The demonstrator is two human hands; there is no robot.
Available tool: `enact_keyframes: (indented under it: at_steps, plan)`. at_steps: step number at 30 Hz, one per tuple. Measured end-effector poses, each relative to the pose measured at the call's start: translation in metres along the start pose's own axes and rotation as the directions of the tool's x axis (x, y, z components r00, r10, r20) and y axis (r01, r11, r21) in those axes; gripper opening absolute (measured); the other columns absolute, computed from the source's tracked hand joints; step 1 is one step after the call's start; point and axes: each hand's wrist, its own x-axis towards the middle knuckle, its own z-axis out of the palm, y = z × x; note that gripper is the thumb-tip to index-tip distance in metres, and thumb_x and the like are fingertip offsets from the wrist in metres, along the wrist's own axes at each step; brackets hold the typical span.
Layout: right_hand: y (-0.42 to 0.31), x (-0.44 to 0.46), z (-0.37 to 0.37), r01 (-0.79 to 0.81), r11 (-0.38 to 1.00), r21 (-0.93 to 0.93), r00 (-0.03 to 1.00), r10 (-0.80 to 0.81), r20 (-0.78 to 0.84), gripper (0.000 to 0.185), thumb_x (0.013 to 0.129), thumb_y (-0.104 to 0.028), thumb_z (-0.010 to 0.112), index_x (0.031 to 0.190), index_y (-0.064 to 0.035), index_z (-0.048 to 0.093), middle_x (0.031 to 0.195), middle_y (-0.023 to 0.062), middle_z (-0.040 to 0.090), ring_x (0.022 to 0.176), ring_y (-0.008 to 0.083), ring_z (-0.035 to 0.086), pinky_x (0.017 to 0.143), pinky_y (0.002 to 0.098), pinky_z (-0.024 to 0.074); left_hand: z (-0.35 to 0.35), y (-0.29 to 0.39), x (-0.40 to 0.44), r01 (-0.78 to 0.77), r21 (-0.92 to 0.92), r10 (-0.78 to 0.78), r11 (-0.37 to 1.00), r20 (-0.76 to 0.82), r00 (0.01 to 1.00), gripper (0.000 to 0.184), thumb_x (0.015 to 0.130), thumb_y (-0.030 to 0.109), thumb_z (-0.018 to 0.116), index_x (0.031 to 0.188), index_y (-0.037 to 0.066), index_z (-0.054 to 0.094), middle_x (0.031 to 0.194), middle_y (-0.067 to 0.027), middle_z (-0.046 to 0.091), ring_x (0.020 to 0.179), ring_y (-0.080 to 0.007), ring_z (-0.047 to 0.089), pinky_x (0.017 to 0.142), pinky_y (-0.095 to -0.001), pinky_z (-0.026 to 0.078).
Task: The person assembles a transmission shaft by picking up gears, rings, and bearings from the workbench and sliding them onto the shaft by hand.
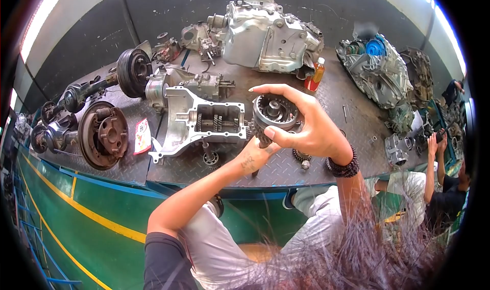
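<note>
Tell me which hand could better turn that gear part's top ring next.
Probably the right hand: its thumb and index finger arch around the top ring, while the left hand is lower.

The left arm (pixel 196 194) rises from a dark sleeve (pixel 166 262), elbow bent outside the workbench's near edge (pixel 229 189), forearm slanting inward over it. The left hand (pixel 259 154) sits low, dark marks on its back, its fingers mostly hidden and probably curled. The right arm (pixel 352 198) reaches up past the same edge, a dark beaded band (pixel 343 166) round its wrist. Above the left, the right hand (pixel 311 129) curves in a wide C, thumb opposite the fingers.
</note>
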Motion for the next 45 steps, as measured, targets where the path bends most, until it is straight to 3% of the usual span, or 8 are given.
enact_keyframes:
  at_steps: [6, 10, 15, 27, 30, 34, 36, 45]
  plan:
    - [0.005, 0.004, -0.009, 0.196, 0.961, -0.198, 0.980, -0.185, 0.069, 0.068, 0.080, -0.023, 0.080, 0.143, -0.0060, 0.061, 0.126, 0.0123, 0.059, 0.121, 0.0262, 0.059, 0.110, 0.0360, 0.0446, -0.008, -0.004, 0.005, 0.120, 0.090, -0.129, 0.989, 0.106, 0.986, 0.045, 0.101, 0.033, 0.064, 0.136, 0.005, 0.058, 0.110, -0.0039, 0.064, 0.102, -0.0126, 0.056, 0.090, -0.0339, 0.049]
    - [0.005, 0.004, -0.015, 0.201, 0.966, -0.163, 0.977, -0.186, 0.101, 0.069, 0.080, -0.022, 0.079, 0.144, -0.0054, 0.060, 0.126, 0.0121, 0.061, 0.119, 0.0247, 0.061, 0.108, 0.0362, 0.0467, 0.000, 0.002, 0.000, -0.023, 0.030, 0.021, 0.999, 0.061, 0.998, 0.046, 0.100, 0.042, 0.066, 0.130, 0.007, 0.060, 0.094, 0.0015, 0.058, 0.086, -0.0091, 0.051, 0.075, -0.0302, 0.046]
    - [0.012, 0.004, -0.008, 0.174, 0.979, -0.110, 0.985, -0.171, 0.040, 0.076, 0.074, -0.017, 0.074, 0.146, -0.0013, 0.057, 0.128, 0.0133, 0.063, 0.119, 0.0220, 0.061, 0.108, 0.0357, 0.0454, -0.003, 0.003, 0.003, -0.014, -0.004, 0.015, 1.000, 0.075, 0.997, 0.045, 0.098, 0.044, 0.067, 0.125, 0.009, 0.061, 0.085, 0.0042, 0.052, 0.075, -0.0060, 0.047, 0.064, -0.0266, 0.041]
    - [0.026, -0.003, 0.037, 0.088, 0.991, 0.105, 0.932, -0.044, -0.361, 0.067, 0.083, -0.022, 0.088, 0.138, -0.0010, 0.055, 0.117, 0.0070, 0.069, 0.104, 0.0112, 0.067, 0.094, 0.0278, 0.0545, -0.005, -0.017, 0.005, 0.043, -0.147, -0.040, 0.988, 0.026, 0.999, 0.037, 0.099, 0.039, 0.066, 0.112, 0.005, 0.058, 0.081, 0.0033, 0.052, 0.068, -0.0058, 0.047, 0.058, -0.0254, 0.041]
    - [0.027, -0.007, 0.058, 0.061, 0.997, 0.054, 0.863, -0.026, -0.505, 0.067, 0.084, -0.021, 0.086, 0.139, -0.0014, 0.053, 0.115, 0.0070, 0.069, 0.102, 0.0122, 0.068, 0.092, 0.0282, 0.0554, -0.002, -0.008, 0.004, -0.027, -0.023, 0.027, 0.999, -0.003, 1.000, 0.041, 0.099, 0.033, 0.066, 0.126, 0.002, 0.060, 0.092, -0.0006, 0.063, 0.080, -0.0098, 0.058, 0.071, -0.0279, 0.051]
    - [0.039, -0.006, 0.075, 0.140, 0.979, 0.146, 0.786, -0.020, -0.619, 0.066, 0.087, -0.022, 0.085, 0.140, -0.0023, 0.050, 0.114, 0.0075, 0.068, 0.101, 0.0115, 0.068, 0.090, 0.0257, 0.0553, 0.008, -0.008, 0.003, -0.246, -0.034, 0.243, 0.969, -0.068, 0.968, 0.050, 0.099, 0.023, 0.065, 0.141, 0.000, 0.055, 0.122, -0.0092, 0.068, 0.113, -0.0172, 0.062, 0.099, -0.0333, 0.049]
    - [0.043, -0.008, 0.071, 0.166, 0.969, 0.184, 0.838, -0.041, -0.544, 0.067, 0.089, -0.023, 0.083, 0.141, -0.0020, 0.046, 0.117, 0.0094, 0.066, 0.102, 0.0133, 0.069, 0.088, 0.0275, 0.0570, 0.008, -0.005, 0.001, -0.245, -0.072, 0.241, 0.967, -0.063, 0.969, 0.051, 0.099, 0.018, 0.064, 0.145, -0.001, 0.053, 0.136, -0.0121, 0.065, 0.127, -0.0194, 0.059, 0.109, -0.0349, 0.045]
    - [0.066, -0.009, 0.077, 0.350, 0.912, 0.212, 0.825, -0.194, -0.530, 0.087, 0.089, -0.052, 0.082, 0.144, 0.0008, 0.040, 0.121, 0.0170, 0.065, 0.105, 0.0219, 0.070, 0.090, 0.0344, 0.0584, 0.007, -0.001, 0.000, -0.280, 0.004, 0.279, 0.960, -0.038, 0.959, 0.054, 0.101, 0.026, 0.063, 0.148, 0.005, 0.049, 0.145, -0.0122, 0.058, 0.136, -0.0231, 0.052, 0.115, -0.0396, 0.041]
